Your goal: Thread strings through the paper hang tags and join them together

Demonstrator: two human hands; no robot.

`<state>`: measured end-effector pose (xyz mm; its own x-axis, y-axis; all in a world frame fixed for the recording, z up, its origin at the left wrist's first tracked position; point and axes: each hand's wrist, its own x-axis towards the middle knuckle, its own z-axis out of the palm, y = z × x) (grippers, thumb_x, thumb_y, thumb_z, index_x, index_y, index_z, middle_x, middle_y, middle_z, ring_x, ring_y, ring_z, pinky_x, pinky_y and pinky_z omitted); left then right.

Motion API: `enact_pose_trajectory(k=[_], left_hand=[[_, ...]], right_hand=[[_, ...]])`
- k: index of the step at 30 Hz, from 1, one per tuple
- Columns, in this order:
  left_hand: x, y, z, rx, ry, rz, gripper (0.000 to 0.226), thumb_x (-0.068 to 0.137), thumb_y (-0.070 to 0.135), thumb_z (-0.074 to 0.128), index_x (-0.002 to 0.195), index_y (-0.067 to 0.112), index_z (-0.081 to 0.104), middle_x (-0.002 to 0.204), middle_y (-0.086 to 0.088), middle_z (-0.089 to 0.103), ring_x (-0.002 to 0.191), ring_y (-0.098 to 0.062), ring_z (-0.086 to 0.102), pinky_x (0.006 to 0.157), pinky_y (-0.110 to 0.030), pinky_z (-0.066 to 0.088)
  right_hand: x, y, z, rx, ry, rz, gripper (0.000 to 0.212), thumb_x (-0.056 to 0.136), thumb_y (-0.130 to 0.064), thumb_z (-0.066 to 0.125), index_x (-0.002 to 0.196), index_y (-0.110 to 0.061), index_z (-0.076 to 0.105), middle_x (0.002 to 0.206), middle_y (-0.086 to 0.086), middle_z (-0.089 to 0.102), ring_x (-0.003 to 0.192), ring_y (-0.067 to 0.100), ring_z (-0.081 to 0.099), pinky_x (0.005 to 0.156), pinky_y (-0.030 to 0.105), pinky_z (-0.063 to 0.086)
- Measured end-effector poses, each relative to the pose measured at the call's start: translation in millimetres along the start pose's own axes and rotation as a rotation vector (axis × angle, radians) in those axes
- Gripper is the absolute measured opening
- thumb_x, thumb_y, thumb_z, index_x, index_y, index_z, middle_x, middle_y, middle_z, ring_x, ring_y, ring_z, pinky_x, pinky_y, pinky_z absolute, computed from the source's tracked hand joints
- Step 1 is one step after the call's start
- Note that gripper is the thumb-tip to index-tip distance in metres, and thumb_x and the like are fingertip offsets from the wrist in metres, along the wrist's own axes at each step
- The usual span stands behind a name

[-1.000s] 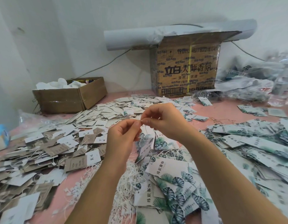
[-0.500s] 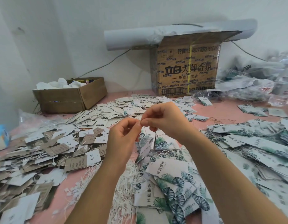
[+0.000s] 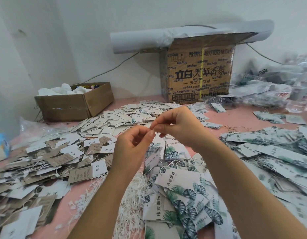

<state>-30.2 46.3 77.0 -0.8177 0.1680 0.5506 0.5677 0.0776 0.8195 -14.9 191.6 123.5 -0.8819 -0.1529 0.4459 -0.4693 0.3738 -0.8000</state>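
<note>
White string, 1 tag hanging; left hand, right hand pinch.

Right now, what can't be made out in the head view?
All head view:
- string: too thin, and the left hand and right hand pinch over it; knotted or not, cannot tell.
- dangling tag: hole too small to see.
- small box: contents hidden by its wall and white wadding.
- plastic bags: blurred, cut off by the right edge.
</note>
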Motion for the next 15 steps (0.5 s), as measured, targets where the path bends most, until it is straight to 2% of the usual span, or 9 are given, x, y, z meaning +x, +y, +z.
enact_pose_trajectory(k=[5,8,15], left_hand=[[-0.2,2.3,0.0,0.031,-0.021,0.007,0.018,0.085,0.016,0.064,0.071,0.027,0.066,0.057,0.014,0.059,0.054,0.0,0.048,0.053,-0.015,0.042],[0.0,4.0,-0.5,0.035,-0.005,-0.001,0.017,0.086,0.017,0.063,0.071,0.024,0.066,0.056,0.014,0.059,0.052,0.001,0.048,0.053,-0.015,0.043],[1.4,6.5,-4.2,0.003,0.021,0.001,0.017,0.086,0.019,0.064,0.07,0.025,0.067,0.06,0.011,0.062,0.056,-0.004,0.05,0.058,-0.021,0.046]], right_hand=[[0.6,-4.4,-2.4,-0.145,-0.024,-0.014,0.024,0.08,0.002,0.066,0.072,-0.02,0.066,0.06,-0.01,0.061,0.051,-0.004,0.054,0.057,0.01,0.047],[1.1,-4.8,-3.1,-0.227,-0.057,-0.015,0.028,0.082,-0.001,0.066,0.068,-0.026,0.062,0.059,-0.014,0.059,0.052,-0.005,0.055,0.057,0.01,0.048],[1.5,0.6,0.9,-0.008,-0.022,-0.012,0.028,0.081,0.005,0.063,0.069,-0.02,0.065,0.057,-0.012,0.062,0.054,-0.001,0.058,0.058,0.013,0.049]])
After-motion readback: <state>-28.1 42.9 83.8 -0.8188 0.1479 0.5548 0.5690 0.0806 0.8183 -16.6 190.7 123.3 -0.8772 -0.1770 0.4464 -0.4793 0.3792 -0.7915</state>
